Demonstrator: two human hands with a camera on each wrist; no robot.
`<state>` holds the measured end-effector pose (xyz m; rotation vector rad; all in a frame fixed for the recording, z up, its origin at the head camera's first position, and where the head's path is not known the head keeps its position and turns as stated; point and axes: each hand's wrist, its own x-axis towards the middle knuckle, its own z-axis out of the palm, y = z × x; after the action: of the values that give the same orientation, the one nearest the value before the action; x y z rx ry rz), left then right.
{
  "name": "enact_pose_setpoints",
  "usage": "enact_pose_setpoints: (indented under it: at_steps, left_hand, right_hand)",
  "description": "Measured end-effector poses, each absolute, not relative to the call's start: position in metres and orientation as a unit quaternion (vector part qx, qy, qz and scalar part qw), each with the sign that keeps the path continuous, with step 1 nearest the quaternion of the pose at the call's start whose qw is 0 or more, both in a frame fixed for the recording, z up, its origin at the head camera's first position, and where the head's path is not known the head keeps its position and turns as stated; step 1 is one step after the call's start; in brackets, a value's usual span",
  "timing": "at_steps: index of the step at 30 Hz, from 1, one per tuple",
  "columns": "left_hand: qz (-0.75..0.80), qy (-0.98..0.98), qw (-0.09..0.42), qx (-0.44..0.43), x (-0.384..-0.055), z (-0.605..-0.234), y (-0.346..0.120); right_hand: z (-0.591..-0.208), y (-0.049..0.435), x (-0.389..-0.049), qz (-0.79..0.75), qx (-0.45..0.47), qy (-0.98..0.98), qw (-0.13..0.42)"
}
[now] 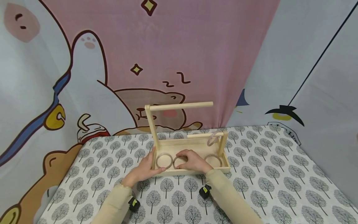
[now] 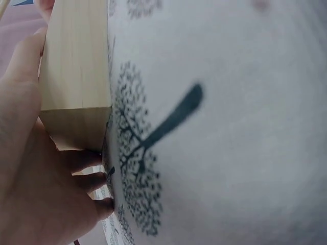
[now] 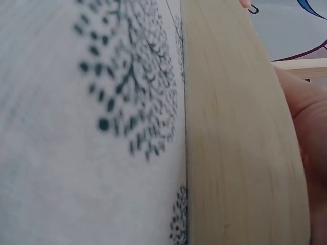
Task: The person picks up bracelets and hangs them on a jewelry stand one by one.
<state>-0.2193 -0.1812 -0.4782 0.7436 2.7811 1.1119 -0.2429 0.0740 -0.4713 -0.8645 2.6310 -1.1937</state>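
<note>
A pale wooden rack (image 1: 179, 142) with a low tray base stands on the table. My left hand (image 1: 145, 167) grips its left end, thumb at the front wall and fingers along the side; the left wrist view shows the fingers around the wood (image 2: 76, 61). Inside the tray, my right hand (image 1: 192, 160) pinches the middle ring (image 1: 174, 162), a greyish bangle partly covered by the fingers. Another bangle (image 1: 156, 161) lies to its left, and one more (image 1: 213, 155) lies to the right. In the right wrist view, the front wall (image 3: 240, 127) hides most of that hand.
A long upper bar (image 1: 181, 106) extends right from the tall left post (image 1: 152, 127). From the short right post (image 1: 222, 144), a lower bar (image 1: 197, 136) points left, with a bangle (image 1: 209, 142) hanging on it. A tree-patterned cloth (image 1: 179, 199) covers the table before a printed curtain (image 1: 195, 46).
</note>
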Motion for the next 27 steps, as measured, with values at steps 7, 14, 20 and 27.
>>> enact_pose_setpoints:
  at_steps: [7, 14, 20, 27]
  left_hand:
    - [0.34, 0.912, 0.034, 0.229, -0.2202, -0.4799, -0.1823]
    - [0.334, 0.916, 0.041, 0.219, -0.2187, -0.4777, -0.182]
    - [0.329, 0.917, 0.042, 0.222, -0.2183, -0.4776, -0.1819]
    - [0.325, 0.921, 0.056, 0.207, -0.2173, -0.4762, -0.1807]
  right_hand:
    - [-0.4729, 0.0734, -0.2453, -0.384, -0.298, 0.873, 0.046]
    - [-0.4723, 0.0718, -0.2461, -0.341, -0.299, 0.891, 0.034]
    - [-0.4719, 0.0707, -0.2449, -0.332, -0.274, 0.902, 0.041]
    - [-0.4732, 0.0707, -0.2445, -0.329, -0.267, 0.905, 0.039]
